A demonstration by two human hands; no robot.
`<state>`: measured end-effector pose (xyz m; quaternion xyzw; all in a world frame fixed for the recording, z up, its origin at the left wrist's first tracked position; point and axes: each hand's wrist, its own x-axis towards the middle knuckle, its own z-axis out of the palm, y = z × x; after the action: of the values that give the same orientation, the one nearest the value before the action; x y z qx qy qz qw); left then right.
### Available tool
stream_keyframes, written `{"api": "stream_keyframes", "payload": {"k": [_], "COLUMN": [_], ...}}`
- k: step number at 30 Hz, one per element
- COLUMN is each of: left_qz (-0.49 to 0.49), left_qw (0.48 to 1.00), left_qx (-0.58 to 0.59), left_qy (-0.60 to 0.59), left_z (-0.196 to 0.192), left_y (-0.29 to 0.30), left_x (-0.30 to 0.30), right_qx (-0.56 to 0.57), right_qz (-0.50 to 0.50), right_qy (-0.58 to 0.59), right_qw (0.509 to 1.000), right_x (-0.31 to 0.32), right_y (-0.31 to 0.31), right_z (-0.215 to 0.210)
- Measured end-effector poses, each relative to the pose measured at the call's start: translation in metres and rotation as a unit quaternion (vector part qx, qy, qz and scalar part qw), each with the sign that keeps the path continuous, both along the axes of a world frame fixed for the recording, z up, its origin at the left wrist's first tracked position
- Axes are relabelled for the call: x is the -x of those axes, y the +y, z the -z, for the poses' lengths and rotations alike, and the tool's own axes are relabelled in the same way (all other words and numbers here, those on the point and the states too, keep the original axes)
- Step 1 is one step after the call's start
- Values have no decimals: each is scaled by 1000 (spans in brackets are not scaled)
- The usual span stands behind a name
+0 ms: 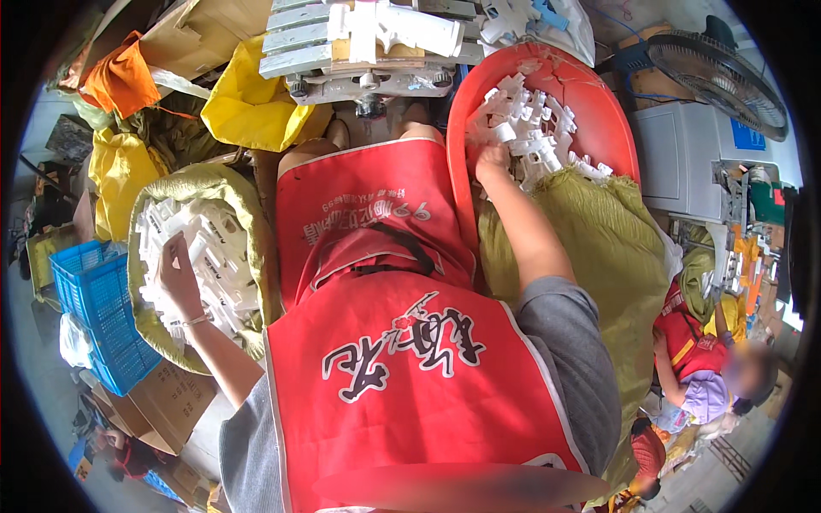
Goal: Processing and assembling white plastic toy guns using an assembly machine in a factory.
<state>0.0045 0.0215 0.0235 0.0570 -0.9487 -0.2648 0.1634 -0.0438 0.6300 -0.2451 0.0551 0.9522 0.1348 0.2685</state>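
My left hand (178,278) is over an open sack (263,248) on the left, its fingers bent together among white plastic toy gun pieces (224,265). Whether one of those pieces is between its fingers cannot be made out. On the right, my right hand (491,162) reaches into a red plastic basin (611,115). Its fingers close on a white plastic piece (499,133) at the near side of a heap of white molded parts (539,128). The fingertips are partly hidden. Straight ahead, a larger white gun-shaped plastic piece (398,27) lies on a slatted bench (295,41).
A green woven sack (581,231) overlaps the basin's near side. Yellow bags (244,103) and a blue crate (111,316) stand left. A black fan (718,73) is at far right above a pale cabinet (676,158). Another person (697,368) sits at lower right.
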Motion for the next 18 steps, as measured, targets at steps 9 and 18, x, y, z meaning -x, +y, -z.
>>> {"api": "stream_keyframes", "payload": {"k": [9, 18], "left_qz": [36, 187], "left_qw": [997, 976], "left_qx": [36, -59], "left_qy": [51, 99], "left_z": [-9, -73], "left_y": [33, 131], "left_x": [0, 71], "right_qx": [247, 228], "right_qz": [107, 15], "right_qy": [19, 186], "right_qw": [963, 956], "right_x": [-4, -31], "right_y": [-6, 87], "right_z": [-109, -222]}}
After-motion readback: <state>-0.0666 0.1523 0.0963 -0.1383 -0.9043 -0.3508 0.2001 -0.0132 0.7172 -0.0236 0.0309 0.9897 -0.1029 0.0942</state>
